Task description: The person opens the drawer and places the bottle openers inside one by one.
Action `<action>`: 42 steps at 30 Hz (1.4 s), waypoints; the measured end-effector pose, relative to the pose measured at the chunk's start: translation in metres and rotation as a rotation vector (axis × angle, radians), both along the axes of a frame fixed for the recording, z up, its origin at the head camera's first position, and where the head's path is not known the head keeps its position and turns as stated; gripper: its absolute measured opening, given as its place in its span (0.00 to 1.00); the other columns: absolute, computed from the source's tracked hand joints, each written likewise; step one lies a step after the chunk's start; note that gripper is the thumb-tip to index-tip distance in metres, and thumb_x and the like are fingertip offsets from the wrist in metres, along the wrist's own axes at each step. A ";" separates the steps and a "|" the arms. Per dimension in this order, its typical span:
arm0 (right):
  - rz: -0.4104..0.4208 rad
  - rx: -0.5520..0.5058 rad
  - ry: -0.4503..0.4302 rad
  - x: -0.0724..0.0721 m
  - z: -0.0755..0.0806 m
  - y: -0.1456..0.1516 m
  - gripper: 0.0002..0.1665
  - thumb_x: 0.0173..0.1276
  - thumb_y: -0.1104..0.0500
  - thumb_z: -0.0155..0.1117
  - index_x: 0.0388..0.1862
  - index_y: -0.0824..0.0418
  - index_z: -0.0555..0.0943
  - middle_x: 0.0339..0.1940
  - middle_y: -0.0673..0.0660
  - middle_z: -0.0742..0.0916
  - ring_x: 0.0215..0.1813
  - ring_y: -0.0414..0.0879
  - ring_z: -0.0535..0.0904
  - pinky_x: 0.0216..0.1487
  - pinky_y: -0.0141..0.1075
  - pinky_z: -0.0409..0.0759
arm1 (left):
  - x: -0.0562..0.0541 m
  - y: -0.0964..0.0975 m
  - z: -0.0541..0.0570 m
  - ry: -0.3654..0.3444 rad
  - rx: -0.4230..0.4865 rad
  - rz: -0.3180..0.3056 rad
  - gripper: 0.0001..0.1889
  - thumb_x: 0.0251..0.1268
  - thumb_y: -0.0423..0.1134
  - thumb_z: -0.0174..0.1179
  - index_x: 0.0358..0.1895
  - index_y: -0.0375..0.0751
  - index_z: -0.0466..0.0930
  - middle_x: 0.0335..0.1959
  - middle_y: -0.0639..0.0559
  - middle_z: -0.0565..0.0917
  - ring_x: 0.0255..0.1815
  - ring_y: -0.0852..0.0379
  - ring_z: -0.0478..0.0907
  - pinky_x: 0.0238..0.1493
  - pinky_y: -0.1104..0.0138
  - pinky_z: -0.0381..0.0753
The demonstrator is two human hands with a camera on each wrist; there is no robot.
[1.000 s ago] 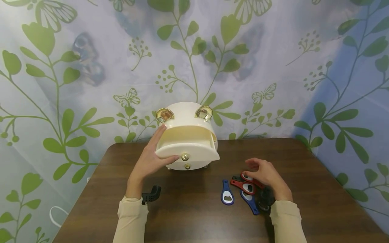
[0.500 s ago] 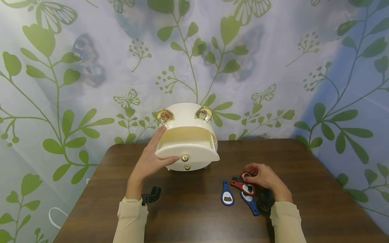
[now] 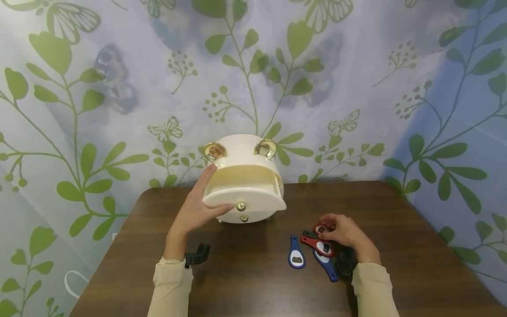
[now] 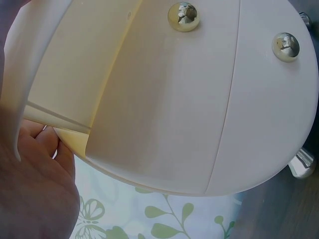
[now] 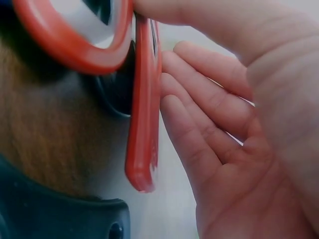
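Note:
My left hand (image 3: pixel 194 209) holds the left side of a cream drawer box (image 3: pixel 242 152), thumb on the pulled-out upper drawer (image 3: pixel 259 198) beside its gold knob (image 3: pixel 241 206). In the left wrist view its fingers (image 4: pixel 47 142) reach behind the drawer's side. My right hand (image 3: pixel 348 232) pinches a red bottle opener (image 5: pixel 144 114) between thumb and fingertips; in the right wrist view the opener stands edge-on. Right beside it lies another red bottle opener (image 3: pixel 325 248), over a blue one (image 3: pixel 326 266) and a dark one (image 3: pixel 310 234).
A separate blue bottle opener (image 3: pixel 296 255) lies left of the pile on the brown table (image 3: pixel 245 273). A leaf-patterned cloth (image 3: pixel 356 88) hangs behind the table. A black wrist mount (image 3: pixel 197 255) sticks out from the left wrist.
My right hand has come down onto the pile, and its thumb and fingers have closed on a red bottle opener. My left hand and the drawer box have stayed put.

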State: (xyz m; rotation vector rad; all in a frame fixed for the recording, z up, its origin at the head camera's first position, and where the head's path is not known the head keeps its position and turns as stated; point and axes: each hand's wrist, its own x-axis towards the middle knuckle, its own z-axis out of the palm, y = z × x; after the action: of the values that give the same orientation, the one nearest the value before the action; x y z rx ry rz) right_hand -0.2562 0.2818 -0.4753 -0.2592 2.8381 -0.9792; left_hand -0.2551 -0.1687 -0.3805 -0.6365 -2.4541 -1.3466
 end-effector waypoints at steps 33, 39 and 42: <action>-0.012 -0.106 0.216 0.004 0.040 -0.027 0.32 0.65 0.57 0.76 0.66 0.66 0.79 0.59 0.64 0.87 0.56 0.57 0.86 0.59 0.54 0.83 | 0.003 0.000 -0.001 -0.009 0.018 0.004 0.58 0.50 0.55 0.81 0.83 0.68 0.51 0.83 0.70 0.51 0.85 0.59 0.46 0.78 0.42 0.56; -0.023 -0.096 0.342 0.011 0.059 -0.035 0.32 0.63 0.57 0.78 0.65 0.63 0.81 0.56 0.62 0.88 0.57 0.59 0.85 0.60 0.57 0.81 | 0.002 0.000 -0.001 -0.004 0.013 0.002 0.58 0.51 0.54 0.81 0.83 0.68 0.51 0.83 0.70 0.51 0.85 0.59 0.46 0.79 0.42 0.56; -0.020 -0.101 0.393 0.014 0.066 -0.038 0.32 0.63 0.56 0.79 0.65 0.61 0.81 0.56 0.62 0.88 0.58 0.61 0.84 0.61 0.59 0.80 | 0.002 0.000 -0.001 -0.005 0.013 0.002 0.58 0.51 0.54 0.81 0.83 0.68 0.51 0.83 0.70 0.51 0.85 0.59 0.46 0.79 0.42 0.55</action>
State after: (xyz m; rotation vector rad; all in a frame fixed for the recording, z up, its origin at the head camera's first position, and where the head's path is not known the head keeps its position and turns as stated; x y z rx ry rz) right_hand -0.2422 0.2434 -0.4090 -0.4844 3.1442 -1.1948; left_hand -0.2531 -0.1685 -0.3817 -0.6281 -2.4475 -1.3643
